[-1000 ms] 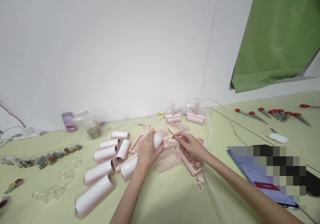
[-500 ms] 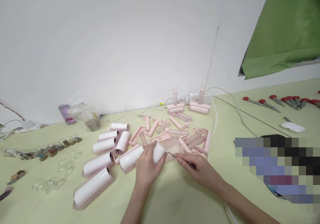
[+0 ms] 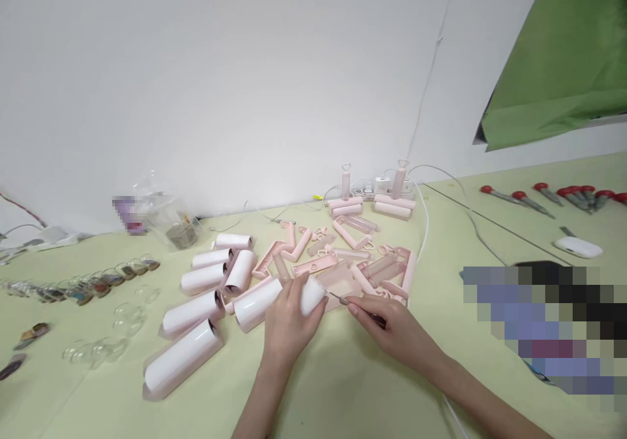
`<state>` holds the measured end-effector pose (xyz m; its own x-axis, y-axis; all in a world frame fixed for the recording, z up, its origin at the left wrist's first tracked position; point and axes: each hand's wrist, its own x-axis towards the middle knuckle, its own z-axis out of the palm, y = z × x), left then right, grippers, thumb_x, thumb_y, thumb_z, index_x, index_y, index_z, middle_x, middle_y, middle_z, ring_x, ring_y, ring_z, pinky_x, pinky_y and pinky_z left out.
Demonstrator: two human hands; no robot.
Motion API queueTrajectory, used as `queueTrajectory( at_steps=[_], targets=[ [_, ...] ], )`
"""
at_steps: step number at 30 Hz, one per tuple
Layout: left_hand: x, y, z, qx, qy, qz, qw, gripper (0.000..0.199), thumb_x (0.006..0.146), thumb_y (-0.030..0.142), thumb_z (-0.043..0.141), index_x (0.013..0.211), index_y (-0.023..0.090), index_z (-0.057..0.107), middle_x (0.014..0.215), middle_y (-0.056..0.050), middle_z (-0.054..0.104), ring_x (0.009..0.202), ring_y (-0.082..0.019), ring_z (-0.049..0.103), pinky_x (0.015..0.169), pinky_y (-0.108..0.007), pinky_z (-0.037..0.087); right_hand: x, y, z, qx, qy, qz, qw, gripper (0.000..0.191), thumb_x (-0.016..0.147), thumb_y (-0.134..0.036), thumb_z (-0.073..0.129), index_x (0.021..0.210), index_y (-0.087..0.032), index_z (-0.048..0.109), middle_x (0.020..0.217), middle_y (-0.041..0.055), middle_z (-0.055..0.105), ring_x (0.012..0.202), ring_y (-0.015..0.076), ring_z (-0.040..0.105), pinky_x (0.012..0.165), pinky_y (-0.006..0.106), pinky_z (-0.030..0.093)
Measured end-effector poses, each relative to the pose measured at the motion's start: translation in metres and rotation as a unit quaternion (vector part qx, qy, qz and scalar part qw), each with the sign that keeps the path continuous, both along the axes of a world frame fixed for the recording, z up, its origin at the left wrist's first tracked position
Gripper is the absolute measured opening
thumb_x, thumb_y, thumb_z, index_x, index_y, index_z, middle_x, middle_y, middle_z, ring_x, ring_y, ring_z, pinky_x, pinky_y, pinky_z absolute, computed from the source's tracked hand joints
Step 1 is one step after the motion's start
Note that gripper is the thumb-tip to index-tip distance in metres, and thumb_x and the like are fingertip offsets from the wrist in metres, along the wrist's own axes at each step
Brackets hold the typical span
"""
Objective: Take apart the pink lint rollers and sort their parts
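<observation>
Glossy white cylindrical roll [image 3: 312, 296] over pale green table [image 3: 343, 387], closely wrapped by left grip [image 3: 285, 321]; slim metal-tipped tool [image 3: 342, 300] pinched in right grip [image 3: 399, 336], near roll's end. Probably light, slippery; best held round middle.

A pixelated patch hides most of the phone [image 3: 539, 375] at the right.

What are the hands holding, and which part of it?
The left hand grips a white roll around its side. The right hand holds a thin tool by its handle, its tip at the roll's end.
</observation>
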<state>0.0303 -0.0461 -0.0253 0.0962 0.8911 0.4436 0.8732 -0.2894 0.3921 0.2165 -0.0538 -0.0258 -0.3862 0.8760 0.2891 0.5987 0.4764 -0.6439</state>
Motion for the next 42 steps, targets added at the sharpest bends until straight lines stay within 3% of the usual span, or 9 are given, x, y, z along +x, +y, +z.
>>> queueTrajectory(
  at_steps=[10, 16, 26, 29, 32, 34, 37, 39, 42],
  targets=[
    [-0.003, -0.001, 0.003, -0.062, -0.020, 0.000, 0.998, 0.035, 0.074, 0.037, 0.055, 0.105, 0.021, 0.052, 0.100, -0.005, 0.065, 0.090, -0.024, 0.061, 0.070, -0.033, 0.049, 0.000, -0.001, -0.001, 0.023, -0.043, -0.042, 0.998, 0.036, 0.090, -0.032, 0.032, 0.066, -0.021, 0.056, 0.054, -0.0010, 0.052, 0.053, 0.0145, 0.049, 0.055, 0.026, 0.037],
    [-0.005, 0.000, 0.005, -0.066, -0.078, -0.004, 0.995, 0.039, 0.075, 0.037, 0.055, 0.109, 0.021, 0.045, 0.104, -0.005, 0.061, 0.095, -0.024, 0.058, 0.075, -0.035, 0.046, 0.014, 0.012, 0.003, -0.014, 0.112, -0.127, 0.985, 0.030, 0.086, -0.042, 0.038, 0.083, -0.021, 0.060, 0.074, 0.0034, 0.059, 0.064, 0.0167, 0.053, 0.059, 0.028, 0.043],
    [0.016, 0.019, 0.036, -0.005, -0.117, -0.164, 0.980, 0.039, 0.065, 0.015, 0.054, 0.102, 0.018, 0.043, 0.098, -0.007, 0.054, 0.094, -0.023, 0.051, 0.080, -0.037, 0.041, 0.016, 0.031, 0.083, 0.013, 0.411, -0.020, 0.911, 0.016, 0.078, -0.035, 0.058, 0.084, -0.022, 0.050, 0.077, 0.0017, 0.065, 0.079, 0.0175, 0.061, 0.074, 0.032, 0.047],
    [0.022, 0.024, 0.040, 0.003, -0.131, -0.187, 0.974, 0.041, 0.066, 0.016, 0.054, 0.105, 0.019, 0.041, 0.098, -0.006, 0.053, 0.094, -0.022, 0.050, 0.080, -0.036, 0.041, 0.004, 0.035, 0.086, 0.023, 0.334, 0.025, 0.942, 0.015, 0.077, -0.035, 0.058, 0.080, -0.021, 0.056, 0.094, 0.0056, 0.065, 0.094, 0.0206, 0.058, 0.084, 0.037, 0.044],
    [0.023, 0.029, 0.037, 0.002, -0.156, -0.190, 0.969, 0.041, 0.067, 0.016, 0.055, 0.105, 0.020, 0.039, 0.100, -0.005, 0.052, 0.095, -0.021, 0.050, 0.081, -0.035, 0.041, -0.001, 0.046, 0.085, 0.026, 0.125, 0.063, 0.990, 0.018, 0.077, -0.036, 0.056, 0.072, -0.021, 0.065, 0.123, 0.0048, 0.050, 0.118, 0.0250, 0.041, 0.096, 0.039, 0.034],
    [0.022, 0.032, 0.033, -0.019, -0.158, -0.207, 0.965, 0.043, 0.067, 0.017, 0.057, 0.104, 0.020, 0.037, 0.101, -0.005, 0.051, 0.095, -0.021, 0.051, 0.081, -0.034, 0.042, 0.000, 0.055, 0.087, -0.014, 0.001, 0.118, 0.993, 0.020, 0.078, -0.033, 0.053, 0.067, -0.022, 0.067, 0.129, 0.0014, 0.045, 0.119, 0.0263, 0.038, 0.092, 0.037, 0.037],
    [0.021, 0.036, 0.026, -0.067, -0.152, -0.235, 0.958, 0.045, 0.067, 0.022, 0.060, 0.103, 0.020, 0.033, 0.104, -0.006, 0.051, 0.094, -0.020, 0.053, 0.079, -0.034, 0.043, 0.003, 0.066, 0.092, -0.096, -0.106, 0.212, 0.967, 0.025, 0.078, -0.028, 0.048, 0.059, -0.020, 0.064, 0.122, 0.0009, 0.052, 0.095, 0.0229, 0.056, 0.074, 0.032, 0.047],
    [0.021, 0.039, 0.023, -0.074, -0.170, -0.231, 0.955, 0.042, 0.071, 0.027, 0.058, 0.102, 0.020, 0.032, 0.106, -0.007, 0.050, 0.096, -0.020, 0.054, 0.079, -0.034, 0.044, 0.005, 0.069, 0.094, -0.103, -0.084, 0.213, 0.968, 0.025, 0.079, -0.030, 0.047, 0.061, -0.020, 0.062, 0.117, 0.0017, 0.056, 0.086, 0.0203, 0.059, 0.071, 0.031, 0.047],
    [0.020, 0.042, 0.024, -0.033, -0.194, -0.178, 0.964, 0.037, 0.077, 0.032, 0.054, 0.105, 0.020, 0.034, 0.107, -0.008, 0.051, 0.098, -0.020, 0.054, 0.080, -0.033, 0.044, 0.014, 0.066, 0.093, -0.027, 0.126, 0.114, 0.985, 0.025, 0.084, -0.039, 0.042, 0.076, -0.021, 0.059, 0.115, 0.0040, 0.056, 0.104, 0.0210, 0.051, 0.085, 0.033, 0.042]
  ],
)
